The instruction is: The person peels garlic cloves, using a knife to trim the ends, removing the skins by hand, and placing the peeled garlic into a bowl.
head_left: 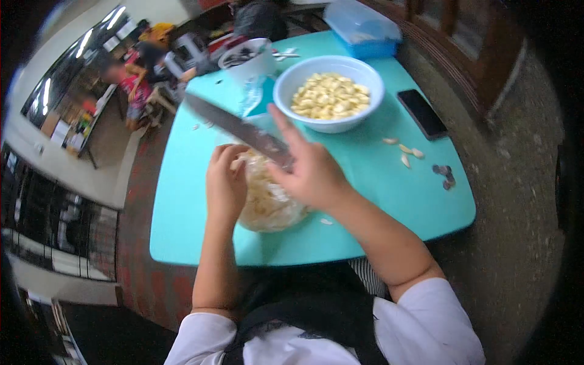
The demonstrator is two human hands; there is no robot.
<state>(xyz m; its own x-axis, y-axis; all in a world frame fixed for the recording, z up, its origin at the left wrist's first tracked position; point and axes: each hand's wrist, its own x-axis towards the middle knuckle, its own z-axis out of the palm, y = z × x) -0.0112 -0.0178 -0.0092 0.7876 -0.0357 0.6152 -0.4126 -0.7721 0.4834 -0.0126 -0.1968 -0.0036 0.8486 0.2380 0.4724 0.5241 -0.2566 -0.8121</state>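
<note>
My right hand (310,170) holds a wide-bladed knife (234,128), its index finger stretched out and its blade pointing to the upper left. Below the blade, a clear plastic bag (271,207) of pale pieces rests near the table's front edge. The curled fingers of my left hand (229,176) are at the bag's upper left side; what they pinch is too small to tell. Beyond my right hand stands a light blue bowl (283,97) filled with peeled garlic cloves (331,97).
On the turquoise table (377,201) lie a phone (423,114), loose cloves (406,152) and small dark pieces (446,176). A white tub (258,68) and a blue lidded box (365,42) stand at the back. Other people are at the upper left.
</note>
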